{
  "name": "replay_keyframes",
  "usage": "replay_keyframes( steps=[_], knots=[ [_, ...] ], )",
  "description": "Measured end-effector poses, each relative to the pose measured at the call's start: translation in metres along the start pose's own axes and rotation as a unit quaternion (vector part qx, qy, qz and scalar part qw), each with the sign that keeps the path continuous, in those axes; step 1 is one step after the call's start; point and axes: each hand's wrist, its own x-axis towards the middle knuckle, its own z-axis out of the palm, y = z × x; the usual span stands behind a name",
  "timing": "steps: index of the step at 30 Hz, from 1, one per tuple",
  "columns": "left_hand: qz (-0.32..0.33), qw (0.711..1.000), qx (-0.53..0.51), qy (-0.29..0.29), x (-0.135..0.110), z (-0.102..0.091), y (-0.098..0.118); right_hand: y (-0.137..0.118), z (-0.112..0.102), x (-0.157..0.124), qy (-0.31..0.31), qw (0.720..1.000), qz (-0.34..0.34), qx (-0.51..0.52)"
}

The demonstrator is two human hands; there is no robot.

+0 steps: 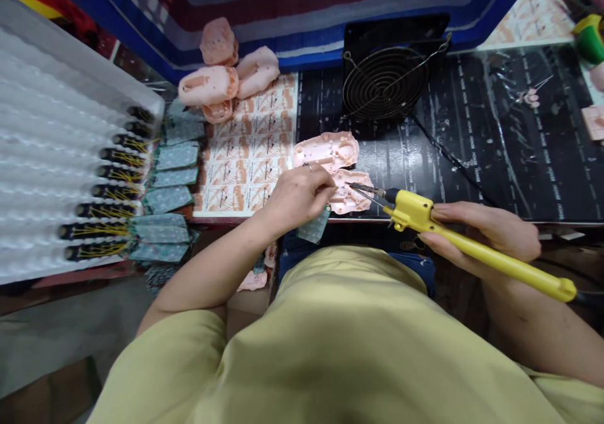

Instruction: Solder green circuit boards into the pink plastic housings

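Note:
My right hand is closed round a yellow soldering iron, whose dark tip points left at a pink plastic shell at the table's front edge. My left hand is closed in a pinch against that shell, holding a small green circuit board that hangs below the fingers. A second pink shell lies just behind the first, open side up.
A black fan with a wire grille stands behind the shells. Several pink shell parts are piled at the back left. A white tray at left holds rows of black wired parts with green boards. Tools lie at far right.

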Motion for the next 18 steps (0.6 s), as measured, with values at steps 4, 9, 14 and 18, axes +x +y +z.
replay_keyframes(
  steps=[4, 9, 14, 18],
  knots=[
    [0.008, 0.998, 0.057, -0.021, 0.004, 0.0, 0.005, 0.004, 0.0, 0.002, -0.016, 1.0, -0.02, -0.006],
    [0.022, 0.998, 0.062, -0.017, 0.004, -0.001, 0.005, 0.008, 0.004, 0.008, -0.016, 0.995, -0.035, 0.093],
    [0.018, 0.997, 0.068, -0.021, 0.004, 0.0, 0.005, 0.01, 0.006, 0.021, -0.042, 0.993, -0.058, 0.097],
    [0.019, 0.997, 0.068, -0.02, 0.004, 0.0, 0.005, 0.01, -0.003, 0.028, -0.062, 0.989, -0.077, 0.109]
  ],
)
